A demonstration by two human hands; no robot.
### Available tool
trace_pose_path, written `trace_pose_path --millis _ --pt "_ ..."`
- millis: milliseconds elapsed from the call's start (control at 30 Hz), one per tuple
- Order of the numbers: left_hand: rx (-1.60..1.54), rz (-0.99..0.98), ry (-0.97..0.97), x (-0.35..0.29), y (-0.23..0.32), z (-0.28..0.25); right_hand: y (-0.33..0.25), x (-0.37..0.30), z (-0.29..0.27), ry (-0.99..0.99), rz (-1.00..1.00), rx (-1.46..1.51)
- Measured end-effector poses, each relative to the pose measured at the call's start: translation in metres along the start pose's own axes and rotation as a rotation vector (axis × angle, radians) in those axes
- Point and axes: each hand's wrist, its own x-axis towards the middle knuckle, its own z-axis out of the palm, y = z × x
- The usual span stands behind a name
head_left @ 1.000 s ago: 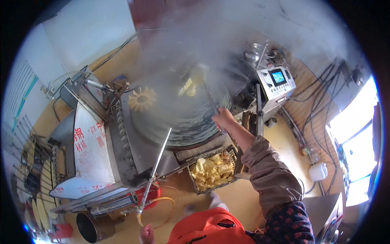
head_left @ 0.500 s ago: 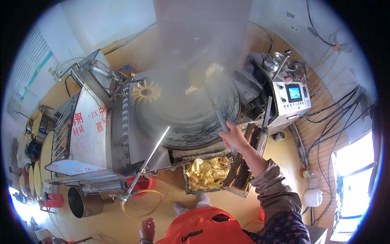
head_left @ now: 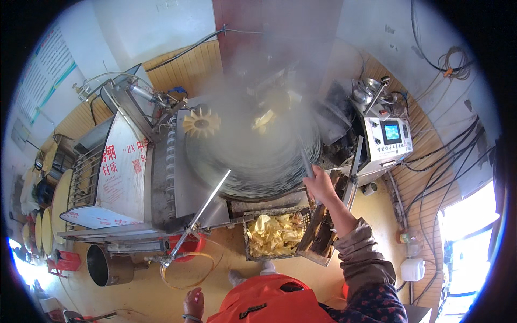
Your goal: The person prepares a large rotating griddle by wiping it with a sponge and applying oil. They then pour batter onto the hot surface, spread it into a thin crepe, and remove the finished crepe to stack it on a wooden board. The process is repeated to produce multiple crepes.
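Note:
In front of me is a large round griddle (head_left: pixel 237 177), its surface streaked by motion blur. My right hand (head_left: pixel 320 185) is closed round the handle of a long metal tool (head_left: pixel 306 163). The tool reaches over the griddle's right part, and its far end is lost in steam. Pale yellow pieces (head_left: pixel 264 120) show through the haze near the far middle. A pale wheel with several blades (head_left: pixel 201 123) stands at the griddle's left edge. Low beside my red apron (head_left: pixel 274 301), my left hand (head_left: pixel 194 302) hangs with loosely bent fingers, and nothing shows in it.
Below the griddle sits a crate (head_left: pixel 249 253) of crumpled yellow sheets (head_left: pixel 276 232). A metal machine (head_left: pixel 121 183) fills the left side, with a slanting rod (head_left: pixel 210 199) near me. On the right is a control box (head_left: pixel 385 137) with a screen. A pot (head_left: pixel 110 266) lies tipped on the floor.
My right hand has moved slightly right and nearer to me, with the tool turned more upright. The whole view has shifted a little. Steam hides more of the far griddle. My left hand stays low.

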Motion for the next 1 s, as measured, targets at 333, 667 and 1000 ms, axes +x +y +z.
trace_pose_path --millis 333,667,1000 --pt "-0.035 -0.124 -0.046 -0.015 -0.014 0.003 0.055 0.084 0.001 0.287 -0.196 -0.542" --pt "0.093 0.21 -0.002 0.053 0.05 0.011 0.05 0.107 0.0 0.233 -0.001 -0.678" --pt "0.232 0.531 0.245 0.382 0.266 0.107 0.056 0.066 -0.011 0.23 -0.029 -0.589"
